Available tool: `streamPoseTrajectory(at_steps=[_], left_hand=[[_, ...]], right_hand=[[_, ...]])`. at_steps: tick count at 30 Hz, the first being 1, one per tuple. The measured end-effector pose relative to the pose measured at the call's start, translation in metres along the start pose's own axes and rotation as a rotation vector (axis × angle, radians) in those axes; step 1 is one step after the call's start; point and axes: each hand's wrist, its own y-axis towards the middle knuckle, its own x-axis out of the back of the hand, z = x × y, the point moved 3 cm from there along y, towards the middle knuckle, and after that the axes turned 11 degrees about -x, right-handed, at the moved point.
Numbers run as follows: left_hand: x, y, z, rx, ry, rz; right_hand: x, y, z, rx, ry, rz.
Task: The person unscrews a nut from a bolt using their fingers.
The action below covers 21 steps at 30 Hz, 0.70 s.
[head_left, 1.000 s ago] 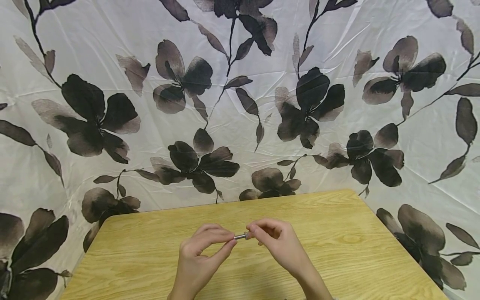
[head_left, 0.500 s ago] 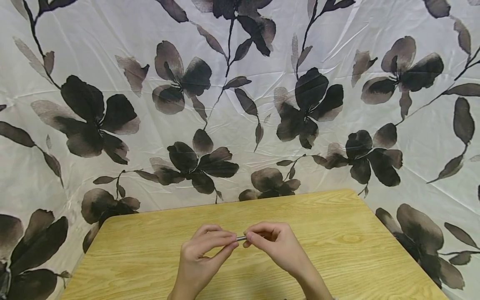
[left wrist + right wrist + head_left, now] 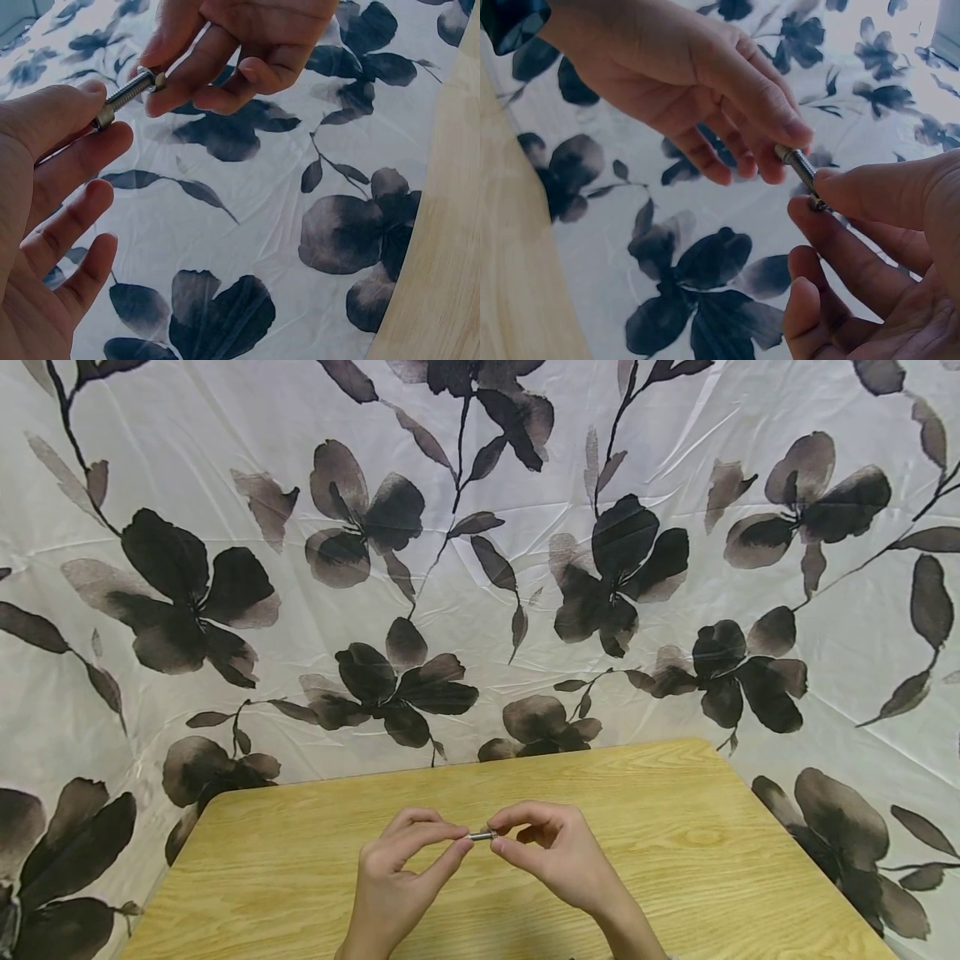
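Note:
A threaded metal bolt point(image 3: 480, 837) spans the gap between the two hands, held level over the table in the head view. The thumb and index finger of my left hand point(image 3: 386, 872) pinch it at the head end, while that hand's other fingers are spread in the left wrist view. On the opposite end sits a small brassy nut point(image 3: 157, 81). Thumb and index finger of my right hand point(image 3: 566, 860) lie on either side of the nut. Bare thread point(image 3: 804, 169) shows between the two grips in the right wrist view.
Below the hands is a wood-grain table point(image 3: 285, 860) with rounded far corners. A white cloth point(image 3: 517, 610) with dark printed flowers hangs behind it and along the sides. A dark band point(image 3: 514, 22) is around the left wrist.
My right fingers moved in along the bolt toward the left hand, then parted slightly, so the nut end shows again. The left hand has barely shifted.

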Motion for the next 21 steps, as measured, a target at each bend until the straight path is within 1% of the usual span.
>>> streamPoseTrajectory(at_steps=[11, 15, 21], left_hand=[[0.0011, 0.0003, -0.0005, 0.051, -0.008, -0.011], [0.0018, 0.0008, -0.0012, 0.113, -0.019, -0.003], [0.0047, 0.0004, -0.0015, 0.265, -0.058, 0.005]], right_hand=[[-0.0024, 0.0005, 0.0013, 0.152, 0.038, -0.001], [-0.0031, 0.0004, 0.0013, 0.202, 0.057, -0.001], [-0.0013, 0.0008, 0.0016, 0.272, 0.074, -0.02]])
